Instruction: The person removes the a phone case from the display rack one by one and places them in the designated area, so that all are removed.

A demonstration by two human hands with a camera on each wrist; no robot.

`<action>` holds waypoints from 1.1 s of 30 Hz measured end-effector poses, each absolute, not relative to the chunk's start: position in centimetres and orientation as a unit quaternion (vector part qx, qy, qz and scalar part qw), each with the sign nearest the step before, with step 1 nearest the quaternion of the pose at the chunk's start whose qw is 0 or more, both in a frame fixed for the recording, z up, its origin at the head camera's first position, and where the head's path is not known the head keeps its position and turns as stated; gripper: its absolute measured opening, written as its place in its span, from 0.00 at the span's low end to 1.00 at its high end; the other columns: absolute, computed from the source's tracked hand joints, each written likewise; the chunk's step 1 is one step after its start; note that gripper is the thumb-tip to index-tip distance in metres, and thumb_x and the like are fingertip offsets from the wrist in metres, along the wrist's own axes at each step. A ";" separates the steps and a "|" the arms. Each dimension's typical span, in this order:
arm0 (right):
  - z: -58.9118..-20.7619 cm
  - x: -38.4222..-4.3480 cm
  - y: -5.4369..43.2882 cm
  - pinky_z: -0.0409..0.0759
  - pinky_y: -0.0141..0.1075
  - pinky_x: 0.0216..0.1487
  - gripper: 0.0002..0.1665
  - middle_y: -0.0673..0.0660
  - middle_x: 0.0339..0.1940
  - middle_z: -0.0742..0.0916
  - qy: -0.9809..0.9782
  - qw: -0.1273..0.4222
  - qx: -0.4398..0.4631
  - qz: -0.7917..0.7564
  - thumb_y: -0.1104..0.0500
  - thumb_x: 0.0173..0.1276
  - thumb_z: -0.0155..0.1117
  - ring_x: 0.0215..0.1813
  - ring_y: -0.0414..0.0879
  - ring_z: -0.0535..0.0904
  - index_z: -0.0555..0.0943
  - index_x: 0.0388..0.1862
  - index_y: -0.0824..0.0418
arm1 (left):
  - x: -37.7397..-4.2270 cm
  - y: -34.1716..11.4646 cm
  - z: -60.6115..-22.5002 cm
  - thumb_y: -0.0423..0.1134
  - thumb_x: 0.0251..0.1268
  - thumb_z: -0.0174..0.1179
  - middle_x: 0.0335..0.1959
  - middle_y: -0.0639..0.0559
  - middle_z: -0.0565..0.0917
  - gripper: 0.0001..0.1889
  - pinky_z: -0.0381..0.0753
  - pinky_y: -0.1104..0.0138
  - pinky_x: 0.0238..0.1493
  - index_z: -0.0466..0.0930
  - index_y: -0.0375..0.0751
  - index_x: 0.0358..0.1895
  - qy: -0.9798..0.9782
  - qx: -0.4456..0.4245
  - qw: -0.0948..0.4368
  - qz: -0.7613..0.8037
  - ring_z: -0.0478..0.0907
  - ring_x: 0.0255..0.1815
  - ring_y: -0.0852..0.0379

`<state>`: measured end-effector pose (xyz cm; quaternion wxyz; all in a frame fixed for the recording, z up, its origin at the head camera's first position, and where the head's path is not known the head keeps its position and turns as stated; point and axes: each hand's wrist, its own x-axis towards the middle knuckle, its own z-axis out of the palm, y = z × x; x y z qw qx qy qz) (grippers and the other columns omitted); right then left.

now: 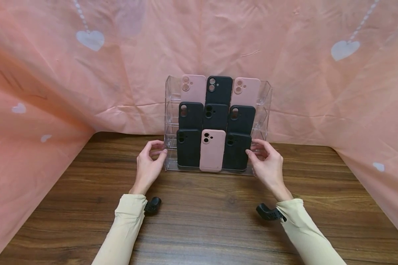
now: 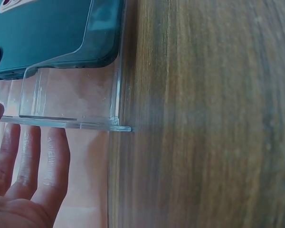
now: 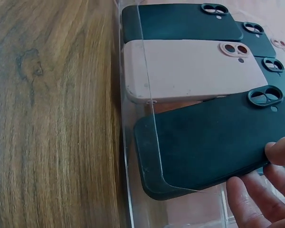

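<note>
Case [image 1: 237,152], black, long axis near-upright, just left of our right hand [image 1: 268,163] pinching its edge; left hand [image 1: 148,162] grips rack [image 1: 171,162].

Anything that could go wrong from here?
1. The right hand pinches the bottom-right dark case by its side edge, and that case slants towards the pink case beside it; a nudge might shift both.
2. The left hand grips the clear rack at one side; an uneven push could slide it on the table.
</note>
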<state>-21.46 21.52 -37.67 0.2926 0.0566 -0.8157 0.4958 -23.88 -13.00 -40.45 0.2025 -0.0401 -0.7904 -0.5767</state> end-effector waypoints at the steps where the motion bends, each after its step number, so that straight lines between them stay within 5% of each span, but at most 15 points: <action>1: -37.6 -21.4 21.5 0.78 0.14 0.40 0.20 0.66 0.42 0.89 -0.813 0.293 0.059 0.500 0.70 0.64 0.72 0.35 0.25 0.81 0.84 0.55 0.65 | -23.9 -13.0 -40.5 0.34 0.68 0.65 0.52 0.44 0.86 0.13 0.79 0.76 0.39 0.82 0.42 0.55 -0.791 -0.039 0.203 -0.576 0.88 0.49 0.46; 15: -36.4 -20.6 21.6 0.80 0.17 0.40 0.19 0.64 0.41 0.87 -0.790 0.325 0.082 0.514 0.71 0.63 0.72 0.38 0.27 0.82 0.83 0.54 0.68 | -23.8 -13.1 -40.4 0.36 0.69 0.65 0.51 0.44 0.86 0.13 0.81 0.75 0.40 0.82 0.43 0.55 -0.792 -0.034 0.198 -0.577 0.88 0.48 0.46; 23: -35.2 -20.0 21.6 0.80 0.19 0.36 0.19 0.40 0.38 0.86 -0.770 0.333 0.093 0.536 0.72 0.62 0.72 0.38 0.30 0.84 0.84 0.53 0.67 | -23.8 -13.1 -40.3 0.35 0.69 0.64 0.50 0.43 0.86 0.13 0.81 0.76 0.39 0.82 0.43 0.55 -0.791 -0.036 0.195 -0.578 0.88 0.47 0.46; 33: -34.3 -19.2 21.4 0.83 0.20 0.39 0.21 0.38 0.39 0.87 -0.755 0.319 0.116 0.560 0.75 0.61 0.71 0.39 0.31 0.85 0.83 0.54 0.69 | -23.8 -13.1 -40.2 0.35 0.69 0.64 0.50 0.43 0.85 0.13 0.83 0.75 0.34 0.81 0.43 0.55 -0.785 -0.038 0.183 -0.591 0.88 0.47 0.45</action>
